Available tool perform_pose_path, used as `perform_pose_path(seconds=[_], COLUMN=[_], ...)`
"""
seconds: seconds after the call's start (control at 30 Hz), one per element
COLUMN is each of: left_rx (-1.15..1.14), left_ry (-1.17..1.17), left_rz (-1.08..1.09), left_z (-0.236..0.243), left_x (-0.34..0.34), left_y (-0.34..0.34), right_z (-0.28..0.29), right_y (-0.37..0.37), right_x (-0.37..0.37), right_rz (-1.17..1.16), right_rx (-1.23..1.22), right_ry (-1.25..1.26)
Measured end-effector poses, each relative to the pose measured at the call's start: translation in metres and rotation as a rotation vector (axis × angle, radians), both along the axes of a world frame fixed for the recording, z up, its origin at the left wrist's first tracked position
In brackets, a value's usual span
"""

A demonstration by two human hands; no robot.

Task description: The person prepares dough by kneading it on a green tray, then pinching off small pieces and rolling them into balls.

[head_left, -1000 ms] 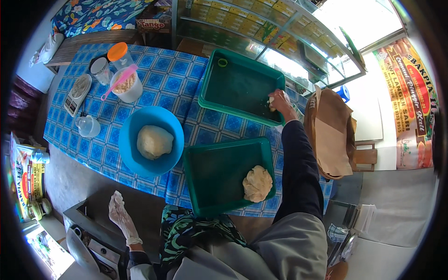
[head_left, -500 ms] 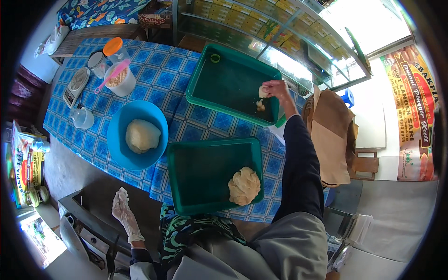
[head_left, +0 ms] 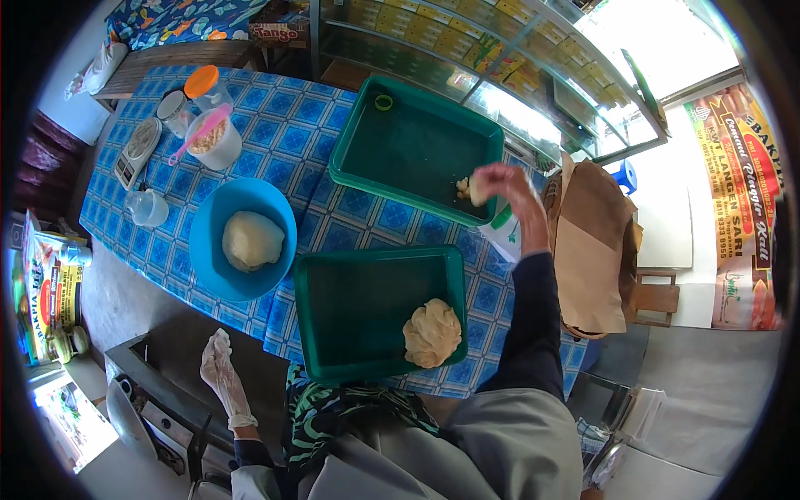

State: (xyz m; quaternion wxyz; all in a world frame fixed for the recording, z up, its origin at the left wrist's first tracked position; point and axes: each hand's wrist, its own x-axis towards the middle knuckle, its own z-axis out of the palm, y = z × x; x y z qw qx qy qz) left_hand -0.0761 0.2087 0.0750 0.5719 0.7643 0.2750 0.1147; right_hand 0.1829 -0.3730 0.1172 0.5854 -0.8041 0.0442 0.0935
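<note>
My right hand (head_left: 508, 185) is over the right end of the far green tray (head_left: 417, 133), fingers closed on a small pale piece of dough (head_left: 477, 191). Beside it on the tray floor lie a few small dough bits (head_left: 462, 187). My left hand (head_left: 222, 375), in a clear plastic glove, hangs low beyond the table's near edge. Its fingers stretch forward and hold nothing that I can see. In the near green tray (head_left: 358, 312) a large wrinkled lump of dough (head_left: 433, 333) rests at the right. A smoother dough ball (head_left: 252, 241) fills part of the blue bowl (head_left: 208, 271).
At the table's left stand a white tub (head_left: 221, 152) of crumbly filling with a pink spatula (head_left: 197, 135), an orange-lidded jar (head_left: 202, 86), a kitchen scale (head_left: 133, 158) and a small clear cup (head_left: 147, 208). Brown paper (head_left: 592, 242) covers something at right. A glass cabinet (head_left: 467, 62) stands behind.
My right hand has drawn back slightly toward the tray's right rim and turned, with the dough piece still in its fingers. My left hand stays nearly where it was.
</note>
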Motion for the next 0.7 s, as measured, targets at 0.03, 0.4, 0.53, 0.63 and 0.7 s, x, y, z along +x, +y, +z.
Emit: perform_pose_path(seconds=[0.03,0.4,0.53,0.63,0.7], left_rx=[-0.003,-0.042,-0.043,-0.035,-0.040], left_ry=[0.016,0.007,-0.024,-0.044,-0.055], left_rz=[0.006,-0.068,-0.109,-0.059,-0.020], left_z=[0.001,0.002,0.001,0.001,0.003], left_x=[-0.003,0.010,0.012,0.005,-0.002], left_y=[0.001,-0.011,-0.014,-0.014,-0.014], right_z=[0.004,-0.059,-0.047,-0.070,-0.083], right_y=[0.009,0.045,0.039,0.054,0.049], right_x=[-0.020,-0.107,-0.023,0.002,0.014], right_rz=[0.120,0.125,-0.129,-0.055,-0.029], right_rx=[-0.009,-0.099,-0.721,-1.083,-0.996], right_ry=[0.101,-0.147,-0.371,-0.315,-0.276])
